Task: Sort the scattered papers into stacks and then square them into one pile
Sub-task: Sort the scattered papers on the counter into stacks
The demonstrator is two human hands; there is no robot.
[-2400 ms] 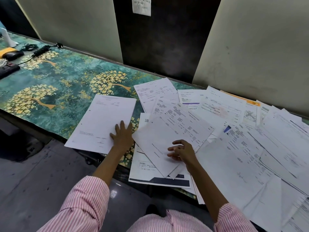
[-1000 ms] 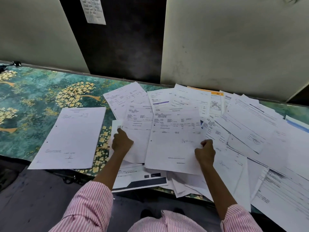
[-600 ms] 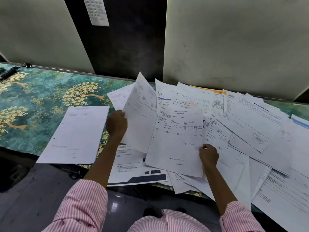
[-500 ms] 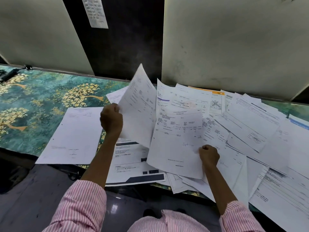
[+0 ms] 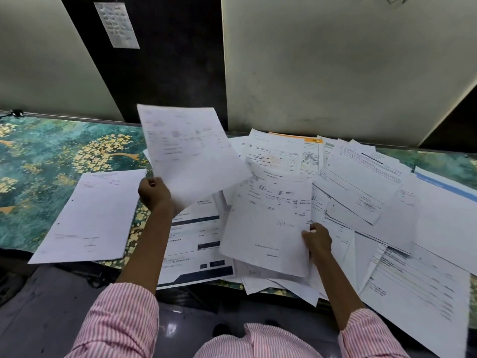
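Note:
My left hand grips the lower left corner of a printed sheet and holds it lifted off the table, tilted and blurred. My right hand pinches the right edge of another printed sheet that lies on top of the scattered papers. A single white sheet lies apart at the left on the table. A form with a dark blue band lies uncovered between my arms.
The table has a green cloth with gold tree patterns and runs along a wall of pale panels. Several papers overhang the table's front edge. A small note is stuck on the dark wall strip.
My left hand has lifted its sheet higher and swung it leftward off the heap, uncovering the blue-banded form. My right hand stays on the edge of its sheet.

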